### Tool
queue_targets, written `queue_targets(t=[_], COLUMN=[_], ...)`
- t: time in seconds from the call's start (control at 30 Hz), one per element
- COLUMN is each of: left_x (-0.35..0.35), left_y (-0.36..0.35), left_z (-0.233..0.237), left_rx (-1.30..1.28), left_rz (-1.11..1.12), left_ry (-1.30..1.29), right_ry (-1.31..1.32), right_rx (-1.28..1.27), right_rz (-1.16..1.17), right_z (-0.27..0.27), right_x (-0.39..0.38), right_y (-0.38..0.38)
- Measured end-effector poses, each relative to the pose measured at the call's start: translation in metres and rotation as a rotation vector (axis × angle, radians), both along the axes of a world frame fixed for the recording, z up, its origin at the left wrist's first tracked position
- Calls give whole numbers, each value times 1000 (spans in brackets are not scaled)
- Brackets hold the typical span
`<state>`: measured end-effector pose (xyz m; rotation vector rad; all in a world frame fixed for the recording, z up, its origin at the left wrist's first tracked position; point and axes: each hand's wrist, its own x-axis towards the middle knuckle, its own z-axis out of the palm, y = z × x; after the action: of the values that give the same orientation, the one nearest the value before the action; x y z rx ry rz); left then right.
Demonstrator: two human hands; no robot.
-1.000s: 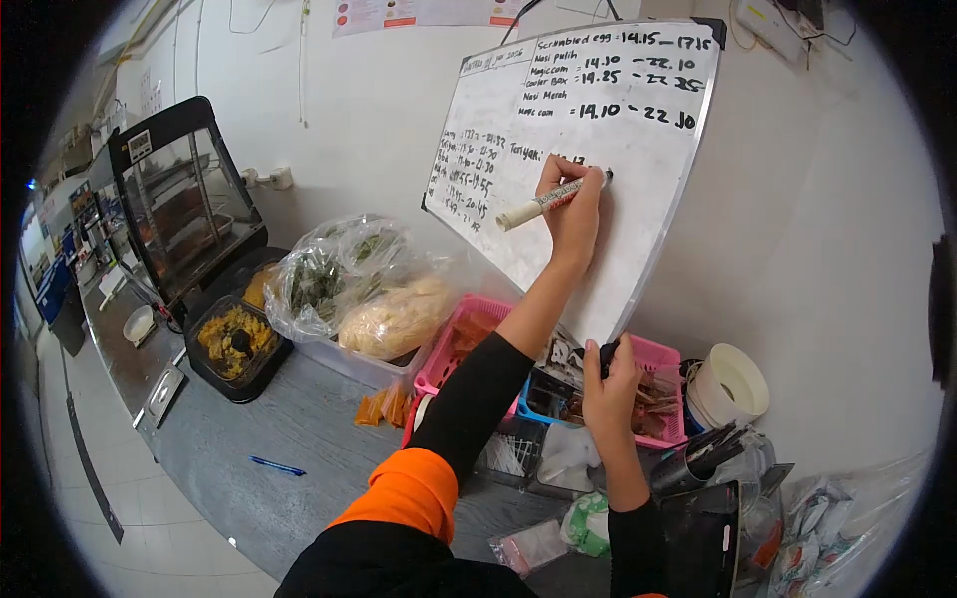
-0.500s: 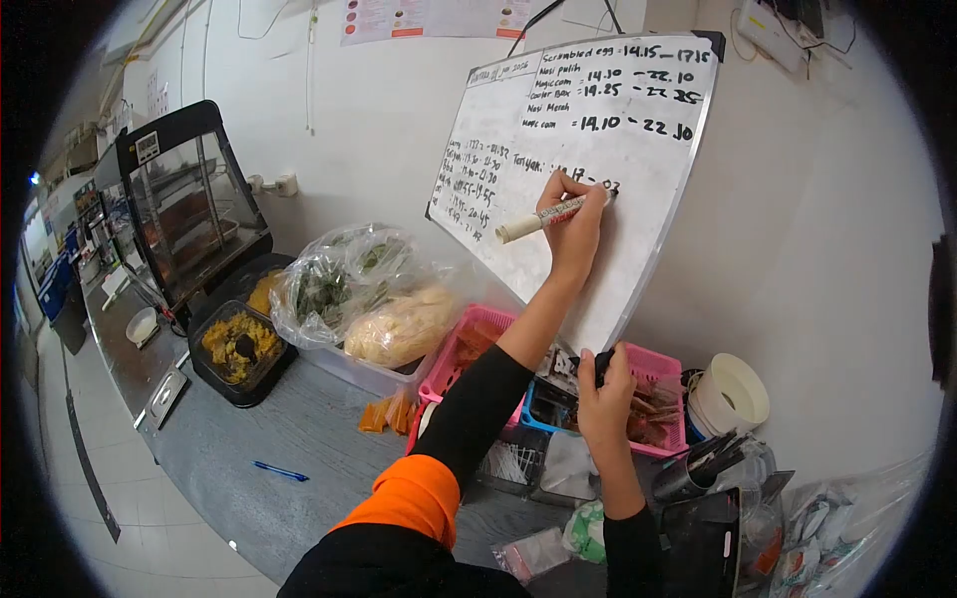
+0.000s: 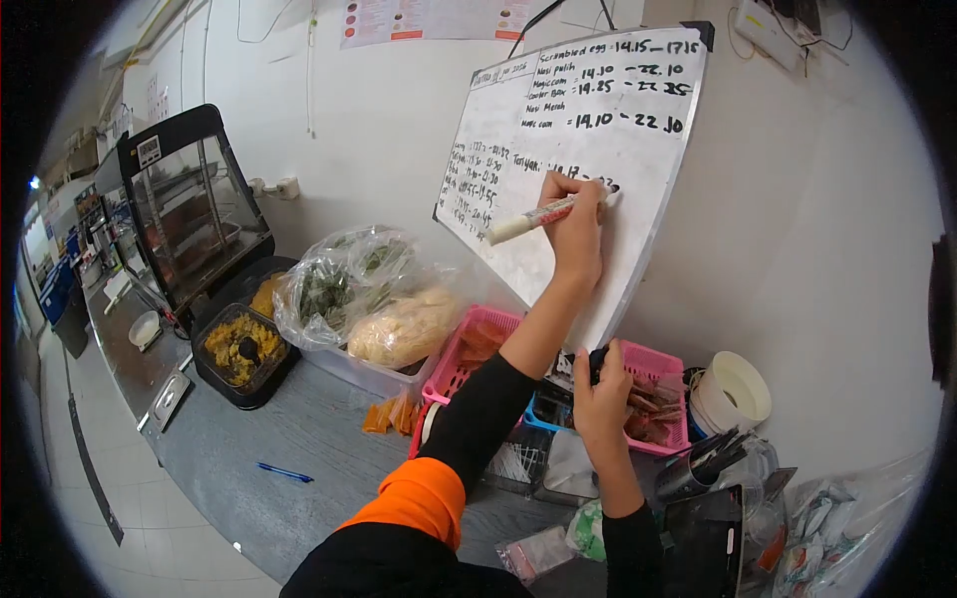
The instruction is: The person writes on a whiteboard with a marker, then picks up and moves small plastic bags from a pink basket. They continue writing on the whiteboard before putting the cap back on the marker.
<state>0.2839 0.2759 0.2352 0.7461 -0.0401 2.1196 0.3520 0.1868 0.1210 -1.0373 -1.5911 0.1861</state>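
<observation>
A whiteboard (image 3: 628,149) leans tilted against the wall, with handwritten times in black. My left hand (image 3: 576,234) is closed around a white marker (image 3: 528,218), its tip at the writing in the middle right of the board. An orange cuff (image 3: 424,495) shows on that arm's black sleeve. Lower down, my right hand (image 3: 602,399) is closed at the board's bottom corner, with a black piece between thumb and fingers that looks like the corner cap. Its fingertips are partly hidden. Behind and below the hands stand pink baskets (image 3: 674,374) holding packed food.
Left of my arms, a plastic bag of greens (image 3: 334,289) rests on a clear tub. A black food container (image 3: 244,344), a glass display case (image 3: 194,204) and a blue pen (image 3: 285,472) are further left. At right stand white tubs (image 3: 733,389) and a utensil holder (image 3: 688,478).
The whiteboard has shifted and tilted slightly, its top right corner moving left. My left hand and the marker have moved a little; my right hand keeps its place at the corner.
</observation>
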Motion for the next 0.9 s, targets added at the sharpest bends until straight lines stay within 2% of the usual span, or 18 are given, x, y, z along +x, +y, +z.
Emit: queue_targets(t=[0.2,0.33,0.4,0.53,0.57,0.67,0.77,0.87,0.9], left_x=[-1,3,2,1,3,5,8,10,11], left_y=[0,1,3,0,-3,2,9,-12,-17], left_z=[-3,-3,-3,-4,-6,-6,-7,-8,-12], left_rx=[-21,5,40,60,-8,0,87,163,159], left_rz=[214,104,292,324,254,255,351,183,188], left_ry=[237,136,297,326,273,221,308,263,262], right_ry=[-41,-38,-37,-46,-54,-39,-33,23,22], right_rx=[32,3,6,-38,-55,-86,-45,-80,-170], right_rz=[-24,-12,-1,-27,-17,-15,-38,69,72], right_z=[4,5,5,6,6,1,-2,7,10], right_x=[-2,-3,-4,-4,-3,-1,1,4,8], right_y=[-4,-4,-4,-6,-7,-3,0,-8,-10])
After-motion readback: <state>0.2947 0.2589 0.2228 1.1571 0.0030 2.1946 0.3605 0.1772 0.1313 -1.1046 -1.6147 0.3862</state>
